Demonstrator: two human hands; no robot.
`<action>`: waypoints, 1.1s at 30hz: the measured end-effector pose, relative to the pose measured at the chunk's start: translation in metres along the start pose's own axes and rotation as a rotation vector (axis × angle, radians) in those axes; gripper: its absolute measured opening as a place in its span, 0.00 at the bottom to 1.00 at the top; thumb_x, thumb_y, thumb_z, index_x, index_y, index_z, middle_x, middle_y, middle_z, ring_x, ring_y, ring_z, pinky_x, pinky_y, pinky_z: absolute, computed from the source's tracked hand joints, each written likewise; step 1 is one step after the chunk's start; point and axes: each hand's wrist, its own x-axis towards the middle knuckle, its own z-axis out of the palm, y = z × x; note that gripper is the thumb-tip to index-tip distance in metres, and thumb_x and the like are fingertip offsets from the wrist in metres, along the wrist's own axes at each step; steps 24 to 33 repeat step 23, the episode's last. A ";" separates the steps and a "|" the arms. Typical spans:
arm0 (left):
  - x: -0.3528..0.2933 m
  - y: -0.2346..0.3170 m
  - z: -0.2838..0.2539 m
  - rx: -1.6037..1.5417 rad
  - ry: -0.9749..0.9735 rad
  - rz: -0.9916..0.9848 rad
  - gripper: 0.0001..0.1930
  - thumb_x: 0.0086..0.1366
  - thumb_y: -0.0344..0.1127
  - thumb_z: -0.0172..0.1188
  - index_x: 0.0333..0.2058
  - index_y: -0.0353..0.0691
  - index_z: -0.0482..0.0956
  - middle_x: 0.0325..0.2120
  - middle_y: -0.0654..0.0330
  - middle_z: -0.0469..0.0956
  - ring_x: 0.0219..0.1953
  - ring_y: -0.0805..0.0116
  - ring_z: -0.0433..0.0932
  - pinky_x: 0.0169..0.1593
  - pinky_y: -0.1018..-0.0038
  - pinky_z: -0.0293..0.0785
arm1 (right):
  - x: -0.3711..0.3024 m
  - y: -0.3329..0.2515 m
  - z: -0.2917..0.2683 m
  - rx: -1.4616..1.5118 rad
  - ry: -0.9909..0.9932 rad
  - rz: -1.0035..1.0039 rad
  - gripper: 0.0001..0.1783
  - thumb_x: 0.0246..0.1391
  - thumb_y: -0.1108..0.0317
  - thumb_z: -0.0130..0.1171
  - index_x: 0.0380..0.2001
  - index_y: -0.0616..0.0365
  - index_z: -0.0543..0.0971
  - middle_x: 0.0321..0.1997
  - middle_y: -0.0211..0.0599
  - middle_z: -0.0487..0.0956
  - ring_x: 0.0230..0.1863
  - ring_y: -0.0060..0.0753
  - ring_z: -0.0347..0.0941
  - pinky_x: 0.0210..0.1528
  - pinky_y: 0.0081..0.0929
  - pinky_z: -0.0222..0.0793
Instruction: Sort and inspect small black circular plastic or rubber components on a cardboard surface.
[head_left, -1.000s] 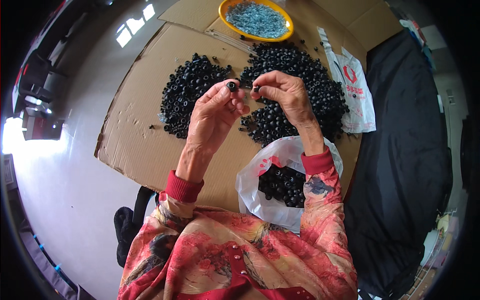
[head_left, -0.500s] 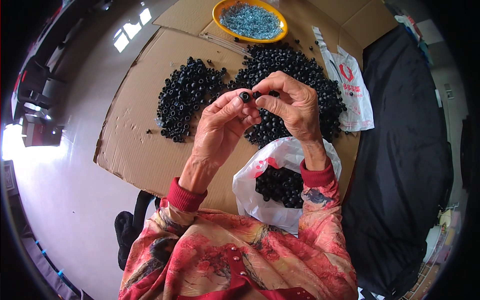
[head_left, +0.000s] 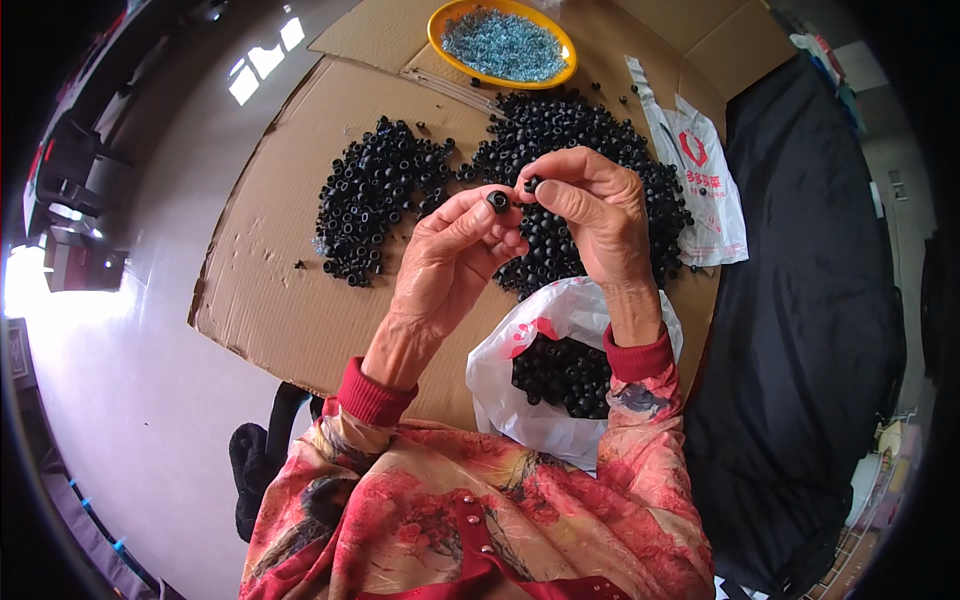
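Between thumb and index finger, my left hand [head_left: 435, 260] pinches a hollow black plastic cap [head_left: 498, 201], its round opening facing up. Just right of it, my right hand [head_left: 605, 220] grips a small black plastic piece [head_left: 532, 185] in its fingertips. The fingertips of both hands nearly meet. Below the hands lie two heaps of such pieces on cardboard: a smaller left heap [head_left: 365, 200] and a larger right heap [head_left: 560, 125]. Under my right wrist stands an open white plastic bag [head_left: 490, 375] with more black pieces [head_left: 565, 375] inside.
A yellow bowl [head_left: 436, 42] of small bluish clear bits [head_left: 505, 45] stands at the far edge. A flat white bag with red print [head_left: 715, 205] lies right of the large heap. The cardboard sheet [head_left: 265, 260] ends at the left; black cloth [head_left: 800, 320] covers the right side.
Both hands have shifted slightly right and toward me. Two dark spots showed at my right fingertips before; one piece shows there now. My left hand keeps its cap.
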 end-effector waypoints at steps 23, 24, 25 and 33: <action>-0.001 -0.001 0.003 0.002 0.048 0.004 0.11 0.61 0.32 0.56 0.41 0.33 0.74 0.33 0.56 0.78 0.30 0.71 0.76 0.42 0.70 0.75 | 0.000 -0.002 0.010 -0.025 -0.088 -0.092 0.07 0.46 0.76 0.59 0.31 0.61 0.80 0.27 0.28 0.75 0.30 0.18 0.71 0.33 0.17 0.67; -0.001 -0.001 0.003 0.002 0.048 0.004 0.11 0.61 0.32 0.56 0.41 0.33 0.74 0.33 0.56 0.78 0.30 0.71 0.76 0.42 0.70 0.75 | 0.000 -0.002 0.010 -0.025 -0.088 -0.092 0.07 0.46 0.76 0.59 0.31 0.61 0.80 0.27 0.28 0.75 0.30 0.18 0.71 0.33 0.17 0.67; -0.001 -0.001 0.003 0.002 0.048 0.004 0.11 0.61 0.32 0.56 0.41 0.33 0.74 0.33 0.56 0.78 0.30 0.71 0.76 0.42 0.70 0.75 | 0.000 -0.002 0.010 -0.025 -0.088 -0.092 0.07 0.46 0.76 0.59 0.31 0.61 0.80 0.27 0.28 0.75 0.30 0.18 0.71 0.33 0.17 0.67; -0.001 -0.001 0.003 0.002 0.048 0.004 0.11 0.61 0.32 0.56 0.41 0.33 0.74 0.33 0.56 0.78 0.30 0.71 0.76 0.42 0.70 0.75 | 0.000 -0.002 0.010 -0.025 -0.088 -0.092 0.07 0.46 0.76 0.59 0.31 0.61 0.80 0.27 0.28 0.75 0.30 0.18 0.71 0.33 0.17 0.67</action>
